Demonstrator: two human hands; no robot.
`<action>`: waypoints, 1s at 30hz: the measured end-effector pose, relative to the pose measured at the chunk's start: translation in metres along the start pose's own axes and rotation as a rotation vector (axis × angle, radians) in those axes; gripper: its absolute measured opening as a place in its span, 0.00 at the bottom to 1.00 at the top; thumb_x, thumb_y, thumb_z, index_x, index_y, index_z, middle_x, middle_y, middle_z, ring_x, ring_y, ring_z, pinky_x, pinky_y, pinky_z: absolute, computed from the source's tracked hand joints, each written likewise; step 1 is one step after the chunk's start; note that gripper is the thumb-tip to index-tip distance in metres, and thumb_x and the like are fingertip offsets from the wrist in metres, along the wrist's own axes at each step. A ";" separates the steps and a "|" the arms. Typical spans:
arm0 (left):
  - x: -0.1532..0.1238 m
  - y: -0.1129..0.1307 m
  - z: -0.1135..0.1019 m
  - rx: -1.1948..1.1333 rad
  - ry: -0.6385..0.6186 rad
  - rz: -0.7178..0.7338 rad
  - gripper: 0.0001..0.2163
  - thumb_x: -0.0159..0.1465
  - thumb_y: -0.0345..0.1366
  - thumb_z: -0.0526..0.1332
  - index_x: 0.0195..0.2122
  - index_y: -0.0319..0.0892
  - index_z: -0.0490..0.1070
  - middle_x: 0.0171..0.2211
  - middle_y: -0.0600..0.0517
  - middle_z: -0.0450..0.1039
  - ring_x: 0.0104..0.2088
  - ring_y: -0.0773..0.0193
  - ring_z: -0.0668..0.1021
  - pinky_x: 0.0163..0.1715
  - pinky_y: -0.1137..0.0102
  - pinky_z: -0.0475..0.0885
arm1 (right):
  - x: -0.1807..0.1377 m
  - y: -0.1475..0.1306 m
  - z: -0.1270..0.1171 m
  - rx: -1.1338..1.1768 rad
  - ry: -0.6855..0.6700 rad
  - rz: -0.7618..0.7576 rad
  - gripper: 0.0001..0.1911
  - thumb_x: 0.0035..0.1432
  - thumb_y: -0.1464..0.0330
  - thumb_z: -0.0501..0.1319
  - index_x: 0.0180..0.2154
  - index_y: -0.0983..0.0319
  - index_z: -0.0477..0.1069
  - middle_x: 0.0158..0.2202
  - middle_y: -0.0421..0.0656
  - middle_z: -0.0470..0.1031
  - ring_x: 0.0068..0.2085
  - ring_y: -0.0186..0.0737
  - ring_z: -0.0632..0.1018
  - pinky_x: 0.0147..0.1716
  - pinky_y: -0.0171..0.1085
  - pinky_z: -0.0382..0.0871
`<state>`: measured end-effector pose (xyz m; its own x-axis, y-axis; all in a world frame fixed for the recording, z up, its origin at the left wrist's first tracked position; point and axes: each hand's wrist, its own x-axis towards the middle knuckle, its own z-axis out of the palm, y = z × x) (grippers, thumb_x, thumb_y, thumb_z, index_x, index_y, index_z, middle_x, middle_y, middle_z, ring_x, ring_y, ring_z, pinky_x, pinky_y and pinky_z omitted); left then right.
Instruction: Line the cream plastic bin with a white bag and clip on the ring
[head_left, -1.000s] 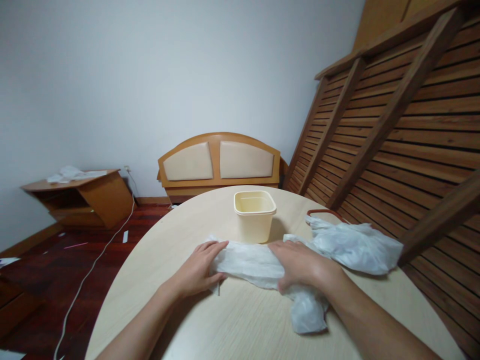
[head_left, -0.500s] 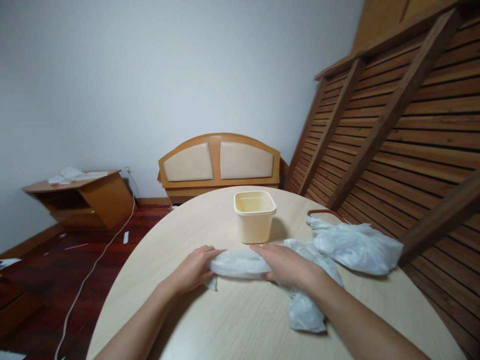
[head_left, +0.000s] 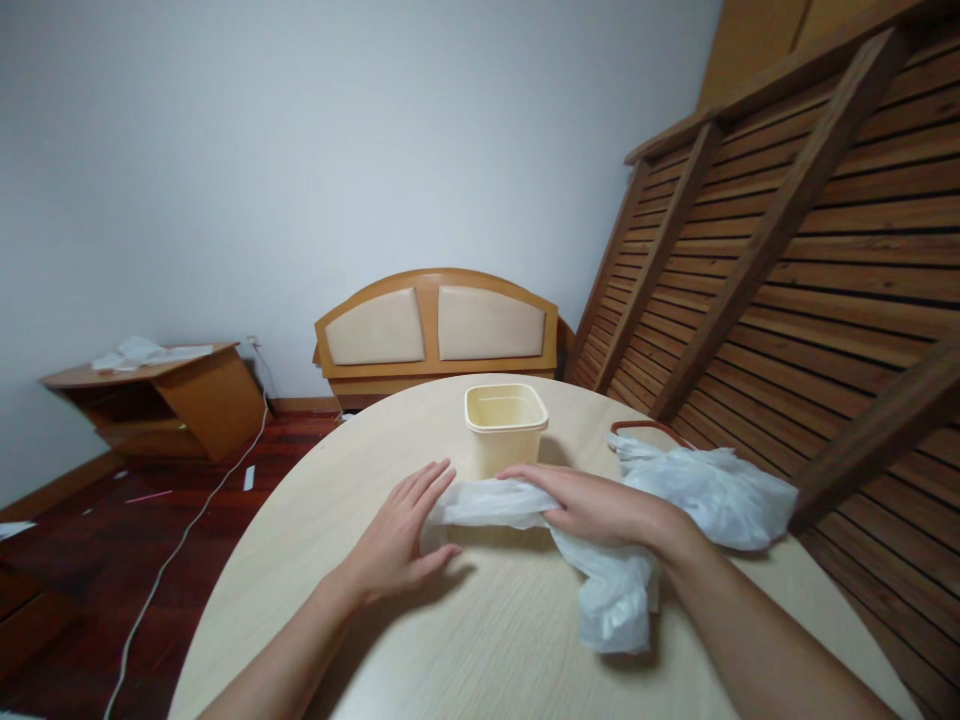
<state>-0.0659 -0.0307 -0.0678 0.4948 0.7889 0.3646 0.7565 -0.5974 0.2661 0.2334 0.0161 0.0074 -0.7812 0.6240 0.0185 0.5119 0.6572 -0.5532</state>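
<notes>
A white plastic bag (head_left: 491, 503) stretches across the table in front of a cream plastic bin (head_left: 506, 440). My right hand (head_left: 581, 503) grips the bag near its middle, fingers closed around the gathered film. Past that hand, the rest of the bag trails toward me and ends in a crumpled lump on the tabletop. My left hand (head_left: 401, 535) is at the bag's left end with fingers spread and thumb apart. Whether its fingertips touch the film I cannot tell. The bin stands upright, open at the top, just beyond the bag.
Another bulging white bag (head_left: 709, 490) lies at the right of the round table (head_left: 315, 540), near a brown loop (head_left: 649, 426). A slatted wooden panel (head_left: 780, 270) leans along the right side. Beyond the table stands a padded headboard (head_left: 435, 325); a low cabinet (head_left: 161, 395) is at left.
My left hand has loosened from the bag and its fingers have spread. My right hand has lifted its part of the bag slightly, and the trailing end has shifted.
</notes>
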 end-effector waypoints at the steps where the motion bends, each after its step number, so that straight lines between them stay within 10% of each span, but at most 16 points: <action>1: 0.002 0.008 0.002 -0.007 0.009 0.046 0.40 0.65 0.44 0.62 0.73 0.48 0.40 0.73 0.42 0.46 0.70 0.45 0.56 0.67 0.48 0.57 | 0.000 -0.002 0.000 -0.001 0.006 -0.018 0.35 0.53 0.81 0.54 0.63 0.61 0.64 0.63 0.46 0.70 0.63 0.43 0.69 0.65 0.43 0.58; 9: 0.024 0.051 0.025 -0.088 0.029 0.116 0.30 0.74 0.38 0.50 0.73 0.53 0.37 0.69 0.44 0.57 0.65 0.51 0.66 0.62 0.51 0.66 | -0.012 -0.015 -0.014 0.117 0.049 -0.116 0.29 0.59 0.62 0.67 0.61 0.58 0.68 0.60 0.46 0.74 0.59 0.47 0.74 0.61 0.42 0.64; 16: 0.072 0.071 -0.011 -0.091 0.273 0.145 0.16 0.71 0.37 0.56 0.59 0.47 0.71 0.62 0.42 0.68 0.60 0.50 0.73 0.58 0.52 0.71 | -0.025 -0.002 -0.037 0.122 0.237 0.012 0.20 0.66 0.54 0.58 0.47 0.59 0.80 0.47 0.45 0.82 0.47 0.48 0.80 0.50 0.42 0.71; 21: 0.108 0.055 -0.015 -0.044 0.491 -0.027 0.13 0.71 0.35 0.56 0.53 0.45 0.75 0.62 0.42 0.67 0.62 0.49 0.70 0.61 0.48 0.68 | -0.034 -0.001 -0.054 0.069 0.450 0.057 0.18 0.64 0.56 0.60 0.46 0.59 0.81 0.47 0.46 0.83 0.48 0.50 0.81 0.52 0.44 0.71; 30: 0.115 0.015 0.004 -0.117 0.444 0.022 0.06 0.69 0.33 0.58 0.41 0.42 0.75 0.51 0.43 0.75 0.56 0.52 0.75 0.57 0.53 0.71 | -0.048 -0.003 -0.076 0.154 0.991 0.217 0.16 0.56 0.56 0.67 0.40 0.59 0.82 0.36 0.45 0.84 0.38 0.48 0.83 0.37 0.41 0.76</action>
<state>0.0041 0.0520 -0.0253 0.2601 0.6529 0.7114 0.6819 -0.6458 0.3434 0.2969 0.0162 0.0717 0.0048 0.8374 0.5466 0.5012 0.4710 -0.7259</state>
